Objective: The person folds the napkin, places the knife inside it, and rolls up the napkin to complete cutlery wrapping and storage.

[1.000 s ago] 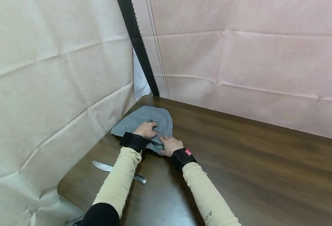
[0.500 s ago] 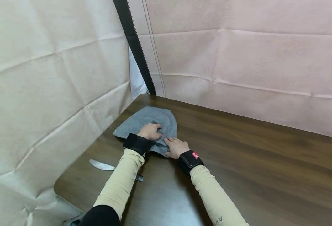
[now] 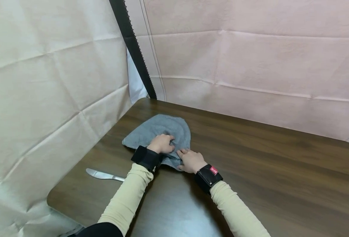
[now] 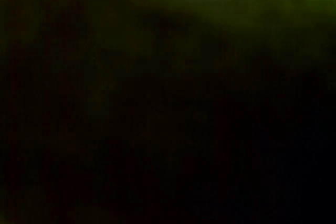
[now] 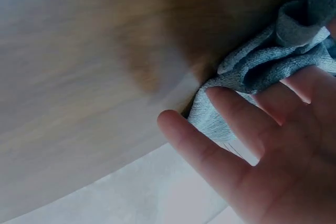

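Note:
A grey-blue cloth [image 3: 156,128] lies crumpled near the far left corner of the table. My left hand [image 3: 160,144] presses on its middle, thumb apart from the forefinger; some of its fingers are hidden. At the near right edge of the cloth, my right hand [image 3: 192,160] rests with its fingers reaching onto the fabric. In the right wrist view those fingers [image 5: 236,124] look straight and spread, with folds bunched against them and some tips hidden. The left wrist view is almost black and shows nothing clear.
A table knife [image 3: 103,175] lies on the wooden table [image 3: 266,158], its handle hidden behind the left forearm. Pale sheets [image 3: 58,82] hang around the table's left and far sides. A black strip [image 3: 134,49] runs down at their corner.
Both hands have moved slightly right and towards me over the table, and the cloth has slid along with them. The head view has shifted a little; the knife still lies in place.

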Motion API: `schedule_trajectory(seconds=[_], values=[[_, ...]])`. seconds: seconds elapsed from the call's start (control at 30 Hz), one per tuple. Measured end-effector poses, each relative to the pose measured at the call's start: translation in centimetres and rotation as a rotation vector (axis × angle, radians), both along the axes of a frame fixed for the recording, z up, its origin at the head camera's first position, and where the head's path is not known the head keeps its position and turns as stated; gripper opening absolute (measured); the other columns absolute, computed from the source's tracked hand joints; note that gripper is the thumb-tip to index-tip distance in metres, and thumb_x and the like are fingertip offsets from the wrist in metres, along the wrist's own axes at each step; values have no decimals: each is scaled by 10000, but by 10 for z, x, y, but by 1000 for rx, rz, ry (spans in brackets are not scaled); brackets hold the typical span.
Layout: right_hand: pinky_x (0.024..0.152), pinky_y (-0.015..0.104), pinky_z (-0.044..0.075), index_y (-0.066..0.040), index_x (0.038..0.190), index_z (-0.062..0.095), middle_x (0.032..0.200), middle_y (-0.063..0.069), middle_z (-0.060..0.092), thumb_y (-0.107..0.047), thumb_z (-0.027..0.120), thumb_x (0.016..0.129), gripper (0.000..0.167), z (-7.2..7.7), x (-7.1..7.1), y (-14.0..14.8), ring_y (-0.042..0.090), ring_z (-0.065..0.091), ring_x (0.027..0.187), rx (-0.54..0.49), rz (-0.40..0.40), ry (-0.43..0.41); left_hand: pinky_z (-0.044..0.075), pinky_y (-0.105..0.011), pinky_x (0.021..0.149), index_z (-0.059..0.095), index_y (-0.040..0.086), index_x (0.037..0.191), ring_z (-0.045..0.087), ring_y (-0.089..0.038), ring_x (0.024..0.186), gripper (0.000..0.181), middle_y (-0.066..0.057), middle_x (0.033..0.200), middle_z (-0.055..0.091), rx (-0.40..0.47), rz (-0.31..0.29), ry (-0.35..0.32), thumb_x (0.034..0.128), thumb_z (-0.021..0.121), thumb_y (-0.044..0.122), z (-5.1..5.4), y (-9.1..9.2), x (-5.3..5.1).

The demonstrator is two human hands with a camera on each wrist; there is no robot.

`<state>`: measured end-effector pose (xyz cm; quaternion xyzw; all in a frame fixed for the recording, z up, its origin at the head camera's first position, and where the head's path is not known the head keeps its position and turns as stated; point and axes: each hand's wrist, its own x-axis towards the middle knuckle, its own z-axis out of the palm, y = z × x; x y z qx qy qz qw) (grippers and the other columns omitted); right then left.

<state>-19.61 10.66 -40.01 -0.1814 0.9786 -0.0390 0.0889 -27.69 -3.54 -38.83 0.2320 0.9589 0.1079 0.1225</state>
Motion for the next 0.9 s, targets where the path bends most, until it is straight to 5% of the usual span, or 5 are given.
schedule_trajectory(seconds=[0.9], values=[[827,455,450,-70,1341,451,1347,131,447,-359,665,813,638,0,59,80,304,447,1198,-89,-48,24,419,-383,897,455,122,1343,492,-260,1148,529,-78,1304,499,-7,-215,-31,887,566,365,1,74,44]])
